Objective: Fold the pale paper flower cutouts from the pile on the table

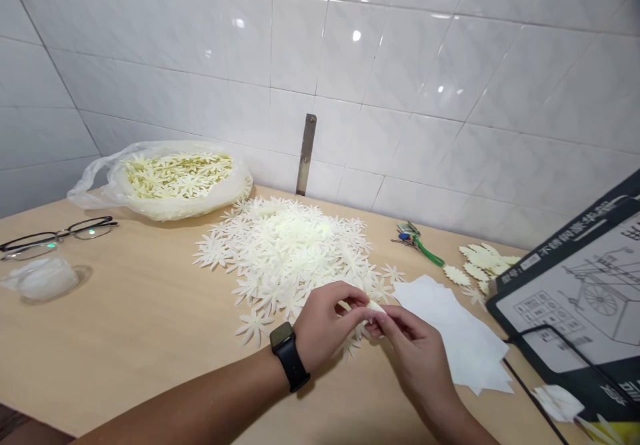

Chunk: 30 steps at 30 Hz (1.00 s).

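Note:
Between my two hands is a small pale cream petal-like piece (376, 306), mostly covered by my fingers. My left hand (333, 318), with a black watch (289, 355) on the wrist, pinches it from the left. From the right, the fingertips of my right hand (413, 345) are closed on the same piece. Just beyond my hands lies a heap of cream flower-shaped cutouts (300, 248) with pointed petals. One loose cutout (254, 325) lies left of my watch. White paper sheets (450, 332) lie flat beside my right hand.
A plastic bag (200, 208) of similar cutouts stands back left. Eyeglasses (63, 233) and a clear packet (43, 278) lie far left. Keys with a green strap (427, 252), leaf-shaped pieces (480, 262) and a leaning printed box (575, 285) are right. A metal strip (306, 155) stands against the wall.

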Motion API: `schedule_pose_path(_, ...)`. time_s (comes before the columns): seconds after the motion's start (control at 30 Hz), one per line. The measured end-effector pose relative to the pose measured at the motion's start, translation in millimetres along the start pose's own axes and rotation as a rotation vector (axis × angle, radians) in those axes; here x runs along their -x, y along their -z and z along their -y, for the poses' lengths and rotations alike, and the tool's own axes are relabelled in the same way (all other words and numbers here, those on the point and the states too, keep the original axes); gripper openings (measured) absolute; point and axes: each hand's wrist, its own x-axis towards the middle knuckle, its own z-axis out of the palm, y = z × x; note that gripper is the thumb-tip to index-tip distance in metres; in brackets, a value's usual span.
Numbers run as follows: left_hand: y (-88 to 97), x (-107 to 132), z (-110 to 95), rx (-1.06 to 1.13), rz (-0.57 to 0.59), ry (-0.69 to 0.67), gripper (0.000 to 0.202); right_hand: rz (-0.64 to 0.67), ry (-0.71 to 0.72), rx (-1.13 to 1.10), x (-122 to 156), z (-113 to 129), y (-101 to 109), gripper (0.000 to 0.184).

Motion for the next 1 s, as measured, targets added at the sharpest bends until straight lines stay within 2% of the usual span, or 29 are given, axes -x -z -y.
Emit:
schedule_pose_path(0.1,-3.0,-1.8,0.5,0.223,0.012,0.196,0.011,0.022,0.078,0.086,4.0,4.0,-0.4,0.017)
schedule_pose_path(0.2,-1.2,-4.6,1.9,0.307,0.037,0.27,0.013,0.035,0.131,0.133,6.5,4.8,0.2,0.015)
schedule_pose_path(0.43,0.5,-6.9,7.0,0.22,0.006,0.224,0.01,0.036,0.07,0.021,7.8,4.8,-1.0,0.013)
schedule_pose_path(1.0,2.9,-9.7,-0.8,0.33,0.04,0.259,0.01,0.092,-0.05,-0.152,0.3,2.9,0.8,0.018)
